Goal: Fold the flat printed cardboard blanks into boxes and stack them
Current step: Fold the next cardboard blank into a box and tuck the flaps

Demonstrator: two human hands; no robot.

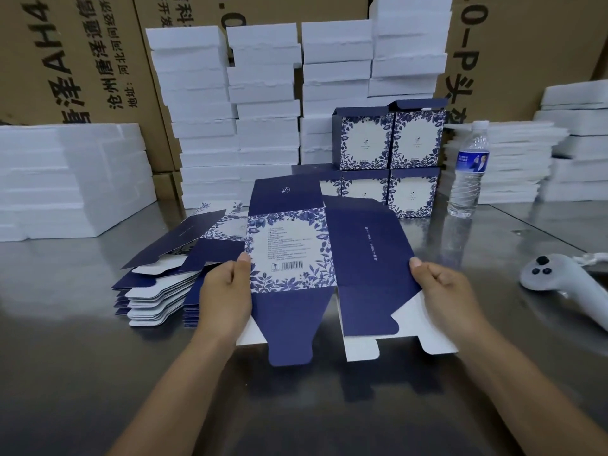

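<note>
Holding one flat blank (289, 245) between both hands, low over the counter (65, 357), printed side up.

- Left hand (227, 291): thumb on top at the left edge of the floral panel, fingers curled beneath; pinching the blank.
- Right hand (444, 291): thumb on the right edge of the navy panel, fingers beneath; same pinch.
- The blank's near flaps hang toward the person, with white undersides showing at the right.

Surface: brushed metal, dull grey, reflective, with soft glare to the far right.

On it:
- A pile of flat blanks (158, 291) lies just left of the left hand, fanned unevenly, its top sheets partly lifted.
- Folded boxes (365, 143) stand behind the held blank, stacked two over two. There is possibly a third in the lower row, mostly hidden.
- A water bottle (468, 172) stands upright just right of the boxes.
- A white controller (552, 278) lies near the right hand, apart from it.

Room: white foam trays (263, 110) are stacked in tall columns behind the boxes, with lower stacks at the far left and far right. Brown cartons (82, 60) with black printed characters wall off the back.
</note>
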